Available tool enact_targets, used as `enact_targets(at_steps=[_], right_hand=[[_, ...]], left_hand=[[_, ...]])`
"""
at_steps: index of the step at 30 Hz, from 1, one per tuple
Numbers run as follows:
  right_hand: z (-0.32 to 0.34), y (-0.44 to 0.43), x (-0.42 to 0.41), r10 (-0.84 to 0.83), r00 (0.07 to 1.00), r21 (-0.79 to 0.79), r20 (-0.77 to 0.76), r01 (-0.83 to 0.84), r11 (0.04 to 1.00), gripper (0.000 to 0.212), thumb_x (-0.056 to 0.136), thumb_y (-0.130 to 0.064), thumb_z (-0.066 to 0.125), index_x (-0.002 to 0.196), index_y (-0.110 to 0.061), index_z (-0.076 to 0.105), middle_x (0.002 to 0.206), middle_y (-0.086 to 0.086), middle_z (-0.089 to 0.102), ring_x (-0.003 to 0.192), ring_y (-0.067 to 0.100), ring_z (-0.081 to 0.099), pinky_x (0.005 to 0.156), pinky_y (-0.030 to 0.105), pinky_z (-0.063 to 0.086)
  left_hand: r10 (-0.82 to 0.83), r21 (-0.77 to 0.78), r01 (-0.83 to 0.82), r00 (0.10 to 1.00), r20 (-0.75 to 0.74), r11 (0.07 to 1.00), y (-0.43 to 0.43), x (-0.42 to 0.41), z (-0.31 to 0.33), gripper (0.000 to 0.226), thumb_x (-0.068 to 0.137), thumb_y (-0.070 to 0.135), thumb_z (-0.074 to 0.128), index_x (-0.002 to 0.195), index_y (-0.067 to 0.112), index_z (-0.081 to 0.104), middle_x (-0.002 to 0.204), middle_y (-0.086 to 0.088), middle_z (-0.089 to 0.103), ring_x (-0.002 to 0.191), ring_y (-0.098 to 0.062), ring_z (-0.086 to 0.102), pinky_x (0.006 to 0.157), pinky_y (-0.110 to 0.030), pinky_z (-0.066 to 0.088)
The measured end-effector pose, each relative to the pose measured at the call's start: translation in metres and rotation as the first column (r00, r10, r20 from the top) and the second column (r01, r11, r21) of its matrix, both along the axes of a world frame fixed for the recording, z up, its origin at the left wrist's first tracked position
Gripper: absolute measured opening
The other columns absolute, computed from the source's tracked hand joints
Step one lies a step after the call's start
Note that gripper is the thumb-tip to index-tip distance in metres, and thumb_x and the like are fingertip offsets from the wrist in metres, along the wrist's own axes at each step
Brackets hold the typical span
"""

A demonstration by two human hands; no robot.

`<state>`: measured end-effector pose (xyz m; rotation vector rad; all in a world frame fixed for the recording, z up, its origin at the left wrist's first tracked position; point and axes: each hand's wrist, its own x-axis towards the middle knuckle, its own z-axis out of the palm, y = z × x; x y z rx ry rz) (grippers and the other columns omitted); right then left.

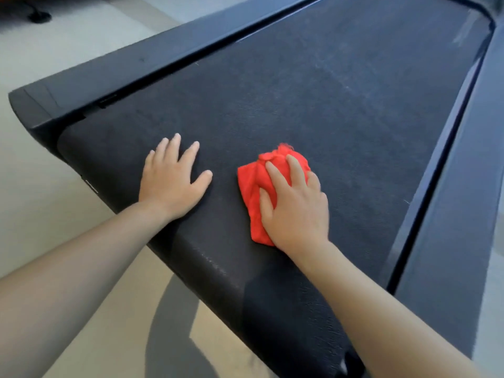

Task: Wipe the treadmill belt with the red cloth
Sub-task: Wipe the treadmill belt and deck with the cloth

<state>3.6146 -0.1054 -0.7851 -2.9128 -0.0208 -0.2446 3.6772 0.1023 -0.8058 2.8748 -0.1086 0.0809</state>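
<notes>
Red cloth (252,203) lies bunched on the treadmill belt (341,105) near its end edge, beneath the right hand (296,211); fingers (296,170) spread, pressing on top. Left hand (170,184) rests flat beside it, fingers apart.

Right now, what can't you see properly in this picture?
Head view only:
Part of the red cloth: the right hand pressing on it covers it.
The treadmill belt under the left hand and under the cloth: covered, so dusty or clean is unknown.
The belt's far end: cut off by the top edge.
The dark thing on the floor, top left: blurred.
</notes>
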Motion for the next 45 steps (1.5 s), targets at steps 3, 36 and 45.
enact_targets(at_steps=[3,36,45], right_hand=[[0.0,-0.04,-0.039,-0.052,0.999,0.021,0.009,0.052,0.998,0.049,0.089,-0.042,0.051,0.137,-0.032,0.047,0.15,0.007,0.035,0.125,0.04,0.039,0.083,0.046,0.043],[0.003,-0.095,-0.036,-0.261,0.963,0.025,-0.063,0.263,0.964,0.049,0.093,-0.044,0.041,0.141,-0.033,0.035,0.154,0.001,0.02,0.127,0.034,0.029,0.09,0.046,0.037],[0.007,-0.124,-0.031,-0.29,0.954,-0.004,-0.074,0.291,0.957,0.05,0.094,-0.043,0.04,0.142,-0.033,0.035,0.155,0.001,0.021,0.129,0.036,0.03,0.098,0.046,0.035]], left_hand=[[-0.113,-0.003,0.113,0.994,-0.016,0.994,-0.042,-0.03,0.002,0.068,0.086,0.055,0.04,0.146,0.024,0.029,0.157,-0.006,0.017,0.144,-0.027,0.009,0.114,-0.049,0.007],[-0.35,-0.083,0.353,0.935,0.049,0.932,-0.092,-0.061,0.005,0.054,0.092,0.037,0.049,0.141,0.018,0.04,0.152,0.001,0.031,0.142,-0.018,0.021,0.114,-0.05,0.012],[-0.353,-0.083,0.357,0.934,0.063,0.93,-0.091,-0.06,0.004,0.053,0.09,0.039,0.049,0.14,0.022,0.042,0.15,0.003,0.034,0.141,-0.018,0.025,0.114,-0.05,0.014]])
